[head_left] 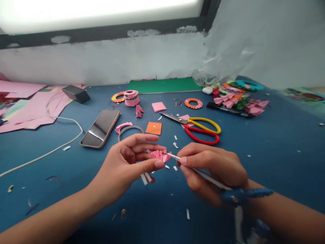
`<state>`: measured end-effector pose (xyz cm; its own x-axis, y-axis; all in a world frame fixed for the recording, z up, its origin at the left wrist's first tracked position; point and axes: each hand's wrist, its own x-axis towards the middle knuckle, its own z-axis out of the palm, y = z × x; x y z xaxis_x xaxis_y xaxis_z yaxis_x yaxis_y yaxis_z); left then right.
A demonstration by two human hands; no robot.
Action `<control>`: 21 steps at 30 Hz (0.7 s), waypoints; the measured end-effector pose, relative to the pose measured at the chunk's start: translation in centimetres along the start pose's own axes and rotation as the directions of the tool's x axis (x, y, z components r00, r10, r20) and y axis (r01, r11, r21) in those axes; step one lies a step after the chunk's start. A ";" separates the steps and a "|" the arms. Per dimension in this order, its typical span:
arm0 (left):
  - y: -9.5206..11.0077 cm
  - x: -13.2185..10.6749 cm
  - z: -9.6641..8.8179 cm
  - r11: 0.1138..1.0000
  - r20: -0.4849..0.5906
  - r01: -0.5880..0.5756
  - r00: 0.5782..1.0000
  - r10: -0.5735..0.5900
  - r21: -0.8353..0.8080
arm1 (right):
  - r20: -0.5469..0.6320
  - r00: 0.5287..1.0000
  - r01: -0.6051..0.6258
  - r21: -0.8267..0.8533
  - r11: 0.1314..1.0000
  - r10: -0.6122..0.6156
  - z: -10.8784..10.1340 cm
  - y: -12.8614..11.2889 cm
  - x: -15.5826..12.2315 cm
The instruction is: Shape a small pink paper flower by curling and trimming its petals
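Between the thumb and fingers of my left hand (127,159) is a pleated pink paper piece (160,155), held above the table. My right hand (210,166) grips what looks like a drawing compass (209,178), with a blue top and thin metal legs. One leg's tip touches the right end of the pink paper, where a small whitish bit shows. Its other leg hangs blurred below my right wrist. Under my left hand lie white strips (144,179), partly hidden. Behind that hand are a grey ring (130,127) and an orange paper square (153,128).
Scissors (195,127) with yellow and red handles lie beyond my right hand. A phone (101,128), a white cable (68,119) and pink sheets (38,108) are to the left. Folded paper pieces (233,96) and a black marker (230,110) lie back right. White scraps dot the blue table.
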<state>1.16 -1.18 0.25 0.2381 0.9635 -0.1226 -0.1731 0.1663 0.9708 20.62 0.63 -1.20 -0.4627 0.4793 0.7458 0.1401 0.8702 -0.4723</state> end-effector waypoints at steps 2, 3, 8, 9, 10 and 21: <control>0.0 0.0 0.0 1.000 -0.001 -0.008 1.000 0.008 0.013 | -0.005 0.995 -0.102 0.070 0.992 0.103 0.0 -0.1 0.0; 0.0 0.0 0.0 1.000 -0.001 -0.012 1.000 0.012 0.016 | -0.004 0.986 -0.167 0.110 0.980 0.168 -0.1 -0.2 0.0; -0.1 0.1 0.1 0.999 -0.004 -0.053 0.999 0.053 0.013 | 0.076 0.853 -0.503 0.385 0.774 0.516 -0.3 -0.2 0.2; -0.2 0.1 0.1 0.998 -0.003 -0.058 0.998 0.058 0.011 | 0.098 0.823 -0.539 0.447 0.714 0.560 -0.2 -0.1 0.2; -0.2 0.1 0.1 0.998 -0.001 -0.062 0.998 0.062 0.009 | 0.119 0.798 -0.562 0.500 0.659 0.590 -0.1 -0.1 0.2; -0.1 0.2 0.0 0.999 0.001 -0.036 0.999 0.036 0.014 | 0.104 0.850 -0.518 0.347 0.782 0.517 0.2 -0.6 -0.3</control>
<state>1.23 -0.96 0.16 0.2326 0.9687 -0.0870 -0.1679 0.1281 0.9774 20.46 -0.03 -1.23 -0.4122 0.8451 0.3405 0.0454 0.3923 -0.9187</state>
